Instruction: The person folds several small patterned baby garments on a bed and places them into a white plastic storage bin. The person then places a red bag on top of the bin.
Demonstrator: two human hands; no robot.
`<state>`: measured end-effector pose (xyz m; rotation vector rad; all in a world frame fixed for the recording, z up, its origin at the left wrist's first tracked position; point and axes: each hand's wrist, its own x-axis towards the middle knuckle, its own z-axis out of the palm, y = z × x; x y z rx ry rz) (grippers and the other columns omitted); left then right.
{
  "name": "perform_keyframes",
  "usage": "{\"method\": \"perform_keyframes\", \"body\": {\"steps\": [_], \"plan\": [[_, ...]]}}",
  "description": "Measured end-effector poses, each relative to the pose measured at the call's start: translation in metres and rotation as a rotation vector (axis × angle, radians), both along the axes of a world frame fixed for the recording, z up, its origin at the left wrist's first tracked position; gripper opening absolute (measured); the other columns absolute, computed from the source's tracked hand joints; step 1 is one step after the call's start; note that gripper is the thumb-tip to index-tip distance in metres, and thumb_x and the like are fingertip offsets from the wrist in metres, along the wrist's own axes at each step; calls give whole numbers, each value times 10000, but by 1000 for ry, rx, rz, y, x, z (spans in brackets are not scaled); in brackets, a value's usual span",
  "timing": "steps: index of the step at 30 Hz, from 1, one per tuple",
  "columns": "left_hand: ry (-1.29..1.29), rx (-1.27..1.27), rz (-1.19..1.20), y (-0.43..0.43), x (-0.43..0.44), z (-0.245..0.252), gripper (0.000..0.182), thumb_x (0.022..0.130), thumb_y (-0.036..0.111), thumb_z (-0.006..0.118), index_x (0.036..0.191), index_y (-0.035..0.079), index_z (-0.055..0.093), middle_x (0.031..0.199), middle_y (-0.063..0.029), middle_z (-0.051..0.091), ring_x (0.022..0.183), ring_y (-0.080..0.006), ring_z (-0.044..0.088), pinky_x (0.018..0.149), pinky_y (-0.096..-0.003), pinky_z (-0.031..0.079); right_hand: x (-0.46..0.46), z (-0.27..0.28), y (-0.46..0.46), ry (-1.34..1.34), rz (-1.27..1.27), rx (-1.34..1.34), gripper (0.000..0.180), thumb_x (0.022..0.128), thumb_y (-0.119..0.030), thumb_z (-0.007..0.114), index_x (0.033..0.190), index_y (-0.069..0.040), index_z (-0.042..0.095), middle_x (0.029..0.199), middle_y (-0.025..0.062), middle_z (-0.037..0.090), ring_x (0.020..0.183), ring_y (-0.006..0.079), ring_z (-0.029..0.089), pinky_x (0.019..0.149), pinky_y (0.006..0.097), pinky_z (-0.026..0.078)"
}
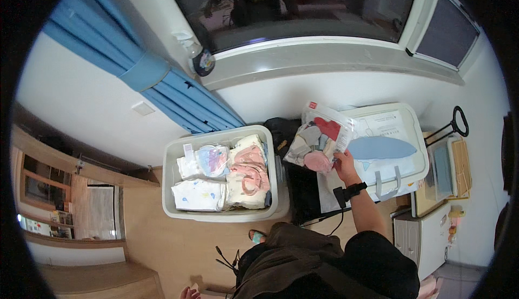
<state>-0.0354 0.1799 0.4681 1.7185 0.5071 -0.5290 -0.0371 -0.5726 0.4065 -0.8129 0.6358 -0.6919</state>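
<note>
My right hand [344,165], with a black band on its wrist, grips the lower right edge of a clear plastic bag [317,139]. Small folded cloth items in red, pink, grey and cream fill the bag. It is held partly over a lidded white bin [413,124] with a blue shape on its lid. To the left, an uncovered white storage bin [167,195] holds a folded white cloth [198,194], cream and pink clothes [248,177] and a plastic-wrapped pastel item [212,159]. Only part of my left hand [190,293] shows at the bottom edge; what it holds is unclear.
A tied blue curtain [146,72] hangs beside the window sill [284,58], where a dark bottle [202,63] stands. Black cables [229,260] hang near my body. A small white cabinet [423,234] and a black handle [460,121] are at the right.
</note>
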Motion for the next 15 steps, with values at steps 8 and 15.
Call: {"method": "perform_keyframes", "body": {"steps": [8,15], "plan": [[56,13,170,7,12,-9,496,912,267,563,1290,-16,409,1030,-164,600,889,-264,626,746,-340,527,116,36,64,32,400,-32,278,814,-17,539,1092,-16,532,953,73,614,744,178,602,603,304,512],[108,-38,221,48,-7,-28,461,900,248,580,1263,2,437,1008,-160,606,837,-256,635,740,-354,529,235,5,171,96,554,-175,312,810,-104,606,1086,19,530,938,82,598,827,175,567,720,306,464]]}}
